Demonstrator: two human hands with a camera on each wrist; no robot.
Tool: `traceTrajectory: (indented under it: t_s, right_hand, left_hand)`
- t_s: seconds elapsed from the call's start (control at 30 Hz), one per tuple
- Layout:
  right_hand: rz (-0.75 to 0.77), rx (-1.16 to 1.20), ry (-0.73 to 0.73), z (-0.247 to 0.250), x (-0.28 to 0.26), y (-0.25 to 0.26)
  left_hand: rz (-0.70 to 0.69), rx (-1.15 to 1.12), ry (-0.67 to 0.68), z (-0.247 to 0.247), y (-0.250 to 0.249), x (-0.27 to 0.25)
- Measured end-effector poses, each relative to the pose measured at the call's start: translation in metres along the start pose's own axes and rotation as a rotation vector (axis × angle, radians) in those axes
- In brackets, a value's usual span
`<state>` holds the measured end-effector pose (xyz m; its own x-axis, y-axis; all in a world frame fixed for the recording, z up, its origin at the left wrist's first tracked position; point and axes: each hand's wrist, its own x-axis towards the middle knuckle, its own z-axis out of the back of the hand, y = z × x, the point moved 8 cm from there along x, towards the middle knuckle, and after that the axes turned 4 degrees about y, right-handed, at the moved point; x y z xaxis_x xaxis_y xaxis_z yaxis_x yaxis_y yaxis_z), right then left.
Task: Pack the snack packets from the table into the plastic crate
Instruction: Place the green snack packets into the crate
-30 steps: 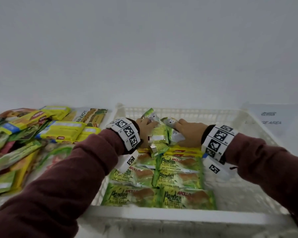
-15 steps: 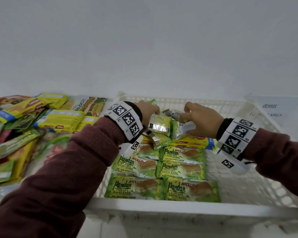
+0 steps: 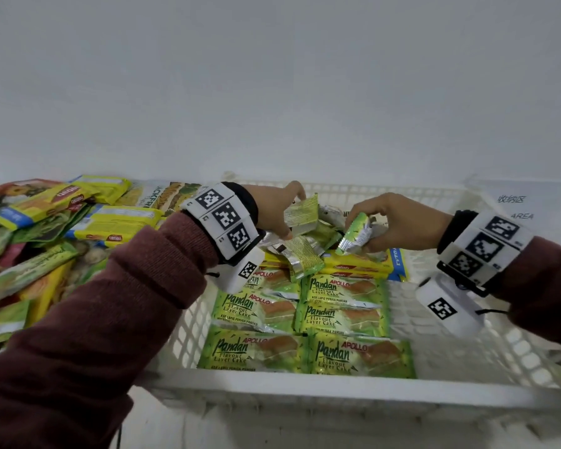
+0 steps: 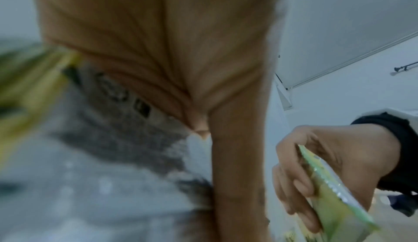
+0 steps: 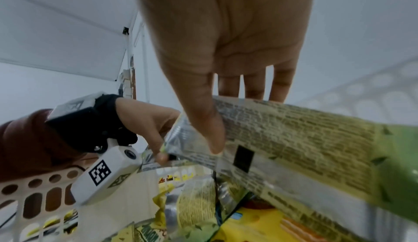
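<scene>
A white perforated plastic crate [image 3: 347, 393] holds rows of green Pandan cake packets [image 3: 340, 306] at its front and yellow wafer packets [image 3: 360, 265] behind them. Over the crate's far part, my left hand [image 3: 282, 215] pinches a green packet [image 3: 300, 213] by its edge. My right hand [image 3: 386, 225] grips another green packet [image 3: 355, 234] between thumb and fingers; its printed back [image 5: 294, 138] fills the right wrist view. More loose green packets [image 3: 305, 257] lie tumbled under both hands. The left wrist view is blurred, with my right hand [image 4: 328, 165] and its packet in it.
A heap of mixed snack packets [image 3: 46, 238], yellow, green and red, covers the table left of the crate. A white label sheet [image 3: 512, 205] lies beyond the crate's right corner. A plain white wall stands behind. The crate's right part [image 3: 434, 335] shows bare mesh floor.
Both hands have risen from the packets at the crate's back, each lifting a green packet, and have drawn slightly apart. The head view has tilted a little.
</scene>
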<state>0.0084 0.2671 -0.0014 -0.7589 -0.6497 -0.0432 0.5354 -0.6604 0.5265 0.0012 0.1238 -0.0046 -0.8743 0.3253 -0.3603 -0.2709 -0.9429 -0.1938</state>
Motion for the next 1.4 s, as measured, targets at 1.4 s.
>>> traceTrajectory:
  t_s: [1.4]
  right_hand:
    - [-0.168, 0.156, 0.27, -0.021, -0.024, -0.047]
  left_hand:
    - [-0.051, 0.369, 0.328, -0.024, -0.026, -0.008]
